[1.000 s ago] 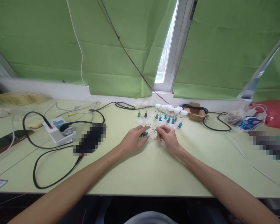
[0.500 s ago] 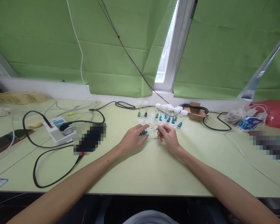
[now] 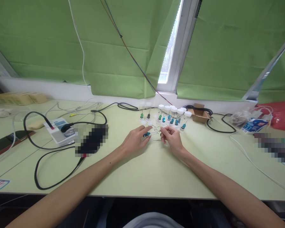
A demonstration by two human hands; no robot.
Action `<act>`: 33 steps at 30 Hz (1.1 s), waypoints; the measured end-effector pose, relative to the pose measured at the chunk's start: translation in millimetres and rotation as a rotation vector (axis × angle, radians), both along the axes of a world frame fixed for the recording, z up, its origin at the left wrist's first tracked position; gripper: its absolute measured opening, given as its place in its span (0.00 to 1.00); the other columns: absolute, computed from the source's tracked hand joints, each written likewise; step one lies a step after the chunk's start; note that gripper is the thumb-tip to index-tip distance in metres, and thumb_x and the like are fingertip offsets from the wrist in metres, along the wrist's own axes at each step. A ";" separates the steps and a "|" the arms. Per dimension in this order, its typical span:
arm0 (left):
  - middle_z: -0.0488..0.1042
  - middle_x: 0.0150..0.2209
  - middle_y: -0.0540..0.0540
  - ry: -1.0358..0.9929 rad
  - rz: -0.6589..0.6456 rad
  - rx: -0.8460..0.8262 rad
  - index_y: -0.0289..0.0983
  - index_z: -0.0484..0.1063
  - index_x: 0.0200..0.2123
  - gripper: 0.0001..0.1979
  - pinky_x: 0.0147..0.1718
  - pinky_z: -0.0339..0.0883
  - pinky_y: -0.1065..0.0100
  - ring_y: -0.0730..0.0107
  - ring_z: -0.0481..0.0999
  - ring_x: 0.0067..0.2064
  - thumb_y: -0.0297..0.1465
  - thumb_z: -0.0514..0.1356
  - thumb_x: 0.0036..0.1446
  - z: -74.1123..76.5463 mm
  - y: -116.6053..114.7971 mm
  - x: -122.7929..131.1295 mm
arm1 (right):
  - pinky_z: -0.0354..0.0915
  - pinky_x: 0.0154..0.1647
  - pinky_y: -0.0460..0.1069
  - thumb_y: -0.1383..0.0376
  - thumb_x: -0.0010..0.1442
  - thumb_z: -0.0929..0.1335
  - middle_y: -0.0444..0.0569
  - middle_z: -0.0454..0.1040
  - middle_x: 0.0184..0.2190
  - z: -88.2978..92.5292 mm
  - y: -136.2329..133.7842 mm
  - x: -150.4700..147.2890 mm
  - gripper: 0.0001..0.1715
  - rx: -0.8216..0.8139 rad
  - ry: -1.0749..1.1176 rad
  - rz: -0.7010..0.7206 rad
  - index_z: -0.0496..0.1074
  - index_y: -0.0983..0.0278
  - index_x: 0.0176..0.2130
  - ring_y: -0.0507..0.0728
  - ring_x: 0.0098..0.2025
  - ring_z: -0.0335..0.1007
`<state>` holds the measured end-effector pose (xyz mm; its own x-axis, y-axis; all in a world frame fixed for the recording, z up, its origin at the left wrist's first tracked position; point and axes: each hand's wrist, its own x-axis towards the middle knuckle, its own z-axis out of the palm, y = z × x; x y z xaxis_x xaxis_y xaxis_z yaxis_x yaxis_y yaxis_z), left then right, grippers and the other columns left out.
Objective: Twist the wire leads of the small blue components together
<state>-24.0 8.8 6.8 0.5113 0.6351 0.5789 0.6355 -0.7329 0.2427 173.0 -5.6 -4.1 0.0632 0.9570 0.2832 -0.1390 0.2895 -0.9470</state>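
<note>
Your L hand point(image 3: 134, 142): fingers pinch small blue cylindrical component point(image 3: 146, 135) above pale green surface point(image 3: 156, 171). Thin wire leads point(image 3: 155, 132) run rightward; your R hand point(image 3: 173, 140) fingers pinch their tips. Long axis left-right, btw hands.

Left hand point(image 3: 132, 142) and right hand point(image 3: 172, 139) slightly nearer vials point(image 3: 173, 116), blue part point(image 3: 145, 135) raised

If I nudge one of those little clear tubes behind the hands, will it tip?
The tubes stand tall and narrow, close together, so a sideways push likely topples one into its neighbours. They look small and clear, so probably light. A fallen round tube may roll on the table.
</note>
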 end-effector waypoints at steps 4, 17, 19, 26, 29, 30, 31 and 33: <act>0.72 0.38 0.46 0.027 0.007 0.032 0.41 0.66 0.57 0.19 0.34 0.66 0.69 0.70 0.73 0.33 0.33 0.54 0.62 0.6 -0.6 -0.3 | 0.55 0.16 0.45 0.51 0.53 0.72 0.41 0.67 0.18 -0.3 0.2 0.2 0.20 0.007 0.001 -0.001 0.67 0.64 0.25 0.48 0.16 0.61; 0.72 0.37 0.46 0.038 0.013 0.053 0.42 0.66 0.56 0.19 0.33 0.66 0.69 0.70 0.73 0.33 0.32 0.54 0.62 -0.5 -0.1 0.1 | 0.55 0.16 0.45 0.50 0.52 0.73 0.41 0.68 0.19 -0.8 0.8 1.5 0.21 -0.022 -0.003 0.025 0.68 0.64 0.25 0.48 0.16 0.61; 0.72 0.37 0.46 0.048 0.013 0.056 0.42 0.66 0.56 0.19 0.33 0.66 0.69 0.69 0.73 0.33 0.32 0.54 0.62 -0.4 -0.1 -0.2 | 0.56 0.16 0.45 0.50 0.52 0.73 0.42 0.68 0.19 -0.9 1.3 1.4 0.21 -0.025 -0.003 0.030 0.68 0.64 0.25 0.48 0.16 0.61; 0.72 0.37 0.46 0.066 0.014 0.060 0.41 0.66 0.56 0.19 0.33 0.66 0.69 0.69 0.73 0.33 0.32 0.54 0.62 0.4 -0.4 0.2 | 0.55 0.16 0.45 0.52 0.52 0.73 0.42 0.67 0.19 0.4 0.1 0.9 0.20 -0.036 -0.002 0.045 0.69 0.65 0.25 0.48 0.16 0.61; 0.72 0.36 0.46 0.067 0.018 0.061 0.42 0.66 0.56 0.19 0.33 0.66 0.69 0.69 0.73 0.33 0.33 0.53 0.62 0.6 -0.9 1.0 | 0.55 0.16 0.45 0.52 0.52 0.73 0.42 0.68 0.19 0.1 0.0 0.9 0.20 -0.039 -0.001 0.053 0.69 0.65 0.26 0.48 0.16 0.61; 0.72 0.36 0.46 0.069 0.018 0.061 0.42 0.66 0.56 0.19 0.33 0.66 0.69 0.69 0.73 0.33 0.33 0.53 0.62 0.7 -1.0 1.2 | 0.55 0.16 0.45 0.52 0.52 0.73 0.41 0.67 0.19 0.0 0.0 1.0 0.20 -0.040 -0.001 0.054 0.69 0.65 0.26 0.48 0.16 0.61; 0.72 0.36 0.46 0.071 0.020 0.062 0.42 0.66 0.56 0.18 0.33 0.66 0.69 0.69 0.73 0.33 0.33 0.53 0.62 0.8 -1.1 1.4 | 0.55 0.16 0.45 0.52 0.52 0.73 0.41 0.67 0.19 -0.1 0.0 1.0 0.20 -0.042 0.000 0.055 0.69 0.65 0.26 0.48 0.16 0.61; 0.72 0.36 0.46 0.075 0.020 0.064 0.42 0.66 0.56 0.18 0.32 0.66 0.69 0.69 0.73 0.32 0.33 0.53 0.62 0.9 -1.2 1.5 | 0.55 0.16 0.45 0.52 0.52 0.73 0.41 0.67 0.19 0.0 -0.2 1.0 0.20 -0.044 0.001 0.057 0.69 0.65 0.26 0.48 0.16 0.61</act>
<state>-22.5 7.6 7.7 0.5421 0.6087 0.5793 0.6652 -0.7321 0.1468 174.0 -5.9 -4.1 0.0085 0.9707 0.2403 -0.1547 0.2387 -0.9587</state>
